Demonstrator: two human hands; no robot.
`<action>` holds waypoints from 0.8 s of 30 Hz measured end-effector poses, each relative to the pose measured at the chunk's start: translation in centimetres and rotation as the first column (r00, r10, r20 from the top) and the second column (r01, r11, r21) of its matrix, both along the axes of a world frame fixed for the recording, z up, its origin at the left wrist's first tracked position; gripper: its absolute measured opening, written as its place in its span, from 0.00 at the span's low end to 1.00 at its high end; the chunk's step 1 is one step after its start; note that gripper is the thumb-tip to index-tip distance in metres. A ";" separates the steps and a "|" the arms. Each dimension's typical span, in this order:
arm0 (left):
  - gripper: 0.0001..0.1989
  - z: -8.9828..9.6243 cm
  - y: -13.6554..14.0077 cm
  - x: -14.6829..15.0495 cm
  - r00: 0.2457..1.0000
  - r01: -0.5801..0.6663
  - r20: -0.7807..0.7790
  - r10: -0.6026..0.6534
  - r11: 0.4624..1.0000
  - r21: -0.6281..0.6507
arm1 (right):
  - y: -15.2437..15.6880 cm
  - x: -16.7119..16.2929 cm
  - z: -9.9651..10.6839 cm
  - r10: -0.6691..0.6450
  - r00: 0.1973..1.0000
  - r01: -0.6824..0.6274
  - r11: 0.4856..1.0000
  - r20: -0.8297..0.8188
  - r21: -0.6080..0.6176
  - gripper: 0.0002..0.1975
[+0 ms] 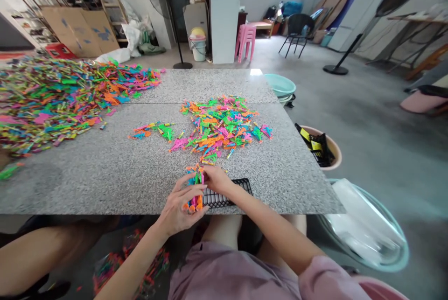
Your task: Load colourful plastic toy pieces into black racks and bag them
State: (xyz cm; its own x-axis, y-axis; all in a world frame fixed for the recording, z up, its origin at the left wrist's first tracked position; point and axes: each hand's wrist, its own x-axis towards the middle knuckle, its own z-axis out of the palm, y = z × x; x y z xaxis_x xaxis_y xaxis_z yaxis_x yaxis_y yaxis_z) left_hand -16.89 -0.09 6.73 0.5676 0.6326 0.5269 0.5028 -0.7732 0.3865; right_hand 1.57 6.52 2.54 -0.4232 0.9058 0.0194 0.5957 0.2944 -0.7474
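Note:
A black plastic grid tray [221, 200] lies near the table's front edge. In its left end stand several small bright plastic pieces [192, 201], in orange, blue, green and pink, side by side. My left hand [180, 204] curls around that end, fingers over the pieces and thumb at the near side. My right hand [216, 179] reaches across the tray with fingers pinched at a pink piece [202, 177] in the row; its fingertips are partly hidden. Just beyond both hands spreads a loose pile of similar pieces [224, 125], some with printed tube-like parts.
A much larger heap of pieces [59, 99] covers the left of the speckled stone table [280, 174]. Right of the table, on the floor, are a basin of black trays [318, 146] and a basin with clear plastic [367, 225]. Another person's leg [45, 253] is at left.

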 end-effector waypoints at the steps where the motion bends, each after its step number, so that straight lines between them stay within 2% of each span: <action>1: 0.09 -0.1 0.0 -0.1 1.000 0.003 -0.007 -0.003 1.000 -0.004 | 0.3 0.7 0.2 -0.048 0.999 0.047 0.999 0.023 0.015 0.09; 4: 0.12 -0.5 -0.1 -0.3 1.000 0.019 0.002 -0.019 1.000 0.000 | 1.1 2.6 0.3 -0.209 0.955 0.195 0.977 0.211 0.084 0.12; 7: 0.13 -0.8 -0.2 -0.4 0.999 0.020 0.027 -0.020 1.000 -0.002 | 1.4 3.6 0.1 -0.168 0.899 0.153 0.986 0.405 0.069 0.10; 9: 0.12 -0.8 -0.2 -0.3 1.000 0.006 0.030 -0.006 1.000 -0.019 | 1.1 4.0 0.1 -0.139 0.902 0.107 0.989 0.410 0.100 0.11; 11: 0.11 -0.7 -0.3 -0.3 1.000 0.000 0.010 0.000 0.999 -0.040 | 0.4 4.5 0.2 -0.175 0.928 0.134 0.981 0.329 0.143 0.09; 13: 0.12 -0.6 -0.4 -0.4 1.000 0.011 -0.007 -0.012 0.998 -0.057 | -0.9 4.8 0.4 -0.232 0.956 0.216 0.971 0.181 0.104 0.04; 14: 0.13 -0.6 -0.4 -0.4 1.000 0.019 -0.010 -0.020 0.998 -0.063 | -1.8 4.9 0.4 -0.269 0.960 0.266 0.963 0.085 0.041 0.05; 16: 0.13 -0.5 -0.4 -0.6 0.999 0.027 -0.015 -0.028 0.997 -0.077 | -4.0 4.4 -0.1 -0.331 0.934 0.308 0.937 -0.136 -0.164 0.08; 18: 0.13 -0.3 -0.3 -0.8 0.999 0.028 -0.034 -0.032 0.994 -0.101 | -6.4 3.2 -0.9 -0.384 0.853 0.243 0.892 -0.354 -0.382 0.10; 20: 0.12 -0.2 -0.2 -0.9 0.997 0.032 -0.068 -0.041 0.990 -0.134 | -8.3 1.6 -1.9 -0.418 0.750 0.129 0.852 -0.513 -0.507 0.13; 22: 0.11 -0.1 -0.2 -1.0 0.995 0.032 -0.092 -0.047 0.987 -0.155 | -9.3 0.3 -2.6 -0.429 0.696 0.083 0.845 -0.577 -0.528 0.14; 24: 0.12 -0.1 -0.1 -1.1 0.993 0.031 -0.105 -0.048 0.986 -0.162 | -9.5 -0.4 -2.8 -0.407 0.736 0.121 0.866 -0.542 -0.486 0.12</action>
State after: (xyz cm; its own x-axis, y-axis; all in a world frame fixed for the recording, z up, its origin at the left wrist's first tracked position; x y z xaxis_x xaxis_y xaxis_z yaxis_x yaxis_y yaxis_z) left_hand -17.94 -0.22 6.61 0.6420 0.6797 0.3547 0.5188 -0.7257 0.4518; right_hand 1.14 -3.01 -0.24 -0.1887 0.9620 -0.1974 -0.0242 -0.2055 -0.9784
